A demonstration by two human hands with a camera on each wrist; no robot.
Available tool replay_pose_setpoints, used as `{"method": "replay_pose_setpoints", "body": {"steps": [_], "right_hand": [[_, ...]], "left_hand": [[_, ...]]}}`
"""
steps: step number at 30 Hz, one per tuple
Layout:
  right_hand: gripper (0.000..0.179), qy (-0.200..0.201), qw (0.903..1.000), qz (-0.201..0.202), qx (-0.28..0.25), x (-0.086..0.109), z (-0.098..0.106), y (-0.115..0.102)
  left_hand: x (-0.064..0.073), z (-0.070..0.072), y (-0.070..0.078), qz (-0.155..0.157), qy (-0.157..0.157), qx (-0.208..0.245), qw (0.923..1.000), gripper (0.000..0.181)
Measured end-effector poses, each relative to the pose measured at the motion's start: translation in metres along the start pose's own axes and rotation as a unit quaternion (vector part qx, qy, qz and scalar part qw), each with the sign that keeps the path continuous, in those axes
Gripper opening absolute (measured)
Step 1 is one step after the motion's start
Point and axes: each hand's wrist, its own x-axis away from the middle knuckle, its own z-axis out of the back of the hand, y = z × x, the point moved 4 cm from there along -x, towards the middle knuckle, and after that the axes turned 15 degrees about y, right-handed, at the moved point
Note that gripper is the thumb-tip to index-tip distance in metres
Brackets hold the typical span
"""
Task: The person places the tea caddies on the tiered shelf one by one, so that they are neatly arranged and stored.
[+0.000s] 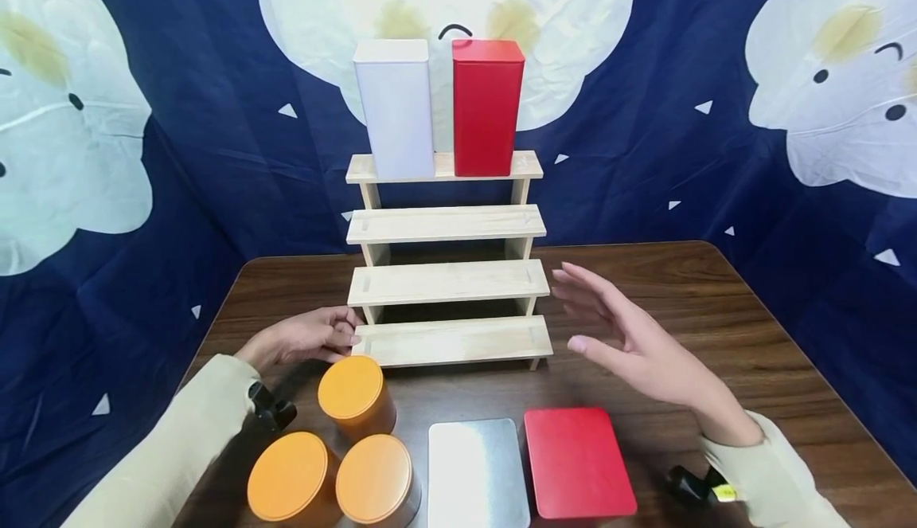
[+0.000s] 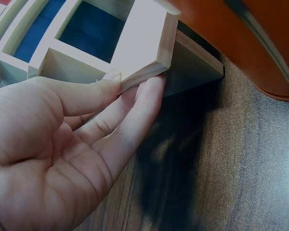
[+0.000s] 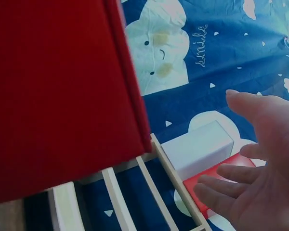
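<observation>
Taking a clock centred on the bottom plank [image 1: 454, 342] of the wooden stepped shelf [image 1: 451, 283], with my body at 6, nearest me are the silver tin [image 1: 478, 476] at 6, the flat red tin [image 1: 579, 463] towards 5 and three orange tins [image 1: 376, 476] between 7 and 8. Beyond them the shelf lies between my hands, its planks' long axis running from 9 to 3. My left hand [image 1: 308, 337], at 9, is the nearer one: thumb and fingers pinch the bottom plank's left end, with the farthest orange tin just beside it. My right hand [image 1: 637, 345], at 3, is off the planks' right ends, holding nothing, fingers extended towards 10 and thumb apart; from it the shelf lies at 9, across a gap. Farther back, at 12, the tall white box [image 1: 396, 118] and tall red box [image 1: 489, 114] stand upright on the top plank [image 1: 361, 168]
</observation>
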Motion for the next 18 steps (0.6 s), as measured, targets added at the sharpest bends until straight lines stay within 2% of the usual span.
{"method": "replay_pose_setpoints", "body": {"steps": [9,18], "right_hand": [[0.083,-0.039,0.9992,-0.001,0.004,0.029,0.0,0.002],[0.089,-0.067,0.9963,0.043,0.033,0.056,-0.004,0.006]], "left_hand": [[0.0,0.0,0.0,0.002,0.008,-0.003,1.0,0.025],[0.0,-0.001,-0.001,-0.002,0.013,-0.01,0.9999,0.026]]}}
